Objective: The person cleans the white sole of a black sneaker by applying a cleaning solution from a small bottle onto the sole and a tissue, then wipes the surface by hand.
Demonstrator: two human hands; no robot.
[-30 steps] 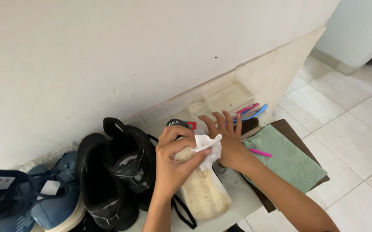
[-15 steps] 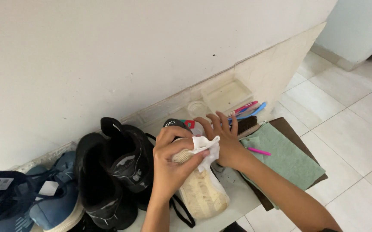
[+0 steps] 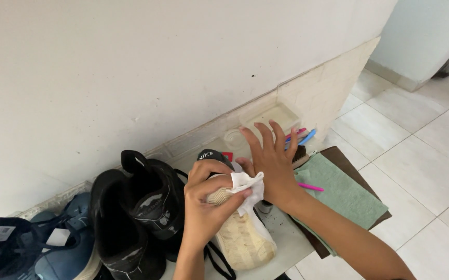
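Left: black shoes (image 3: 141,212) crowd close.
Behind: wall (image 3: 131,78) blocks.
Right: green cloth (image 3: 344,194) lies flat, passable above.

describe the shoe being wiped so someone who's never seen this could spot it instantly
Start at the white wall and look down to the row of shoes along its foot. The one you want is the shoe at the right end, lying with its cream sole up, between the black shoes and the green cloth. Alone among them, it has a left hand pressing a white wipe to it.
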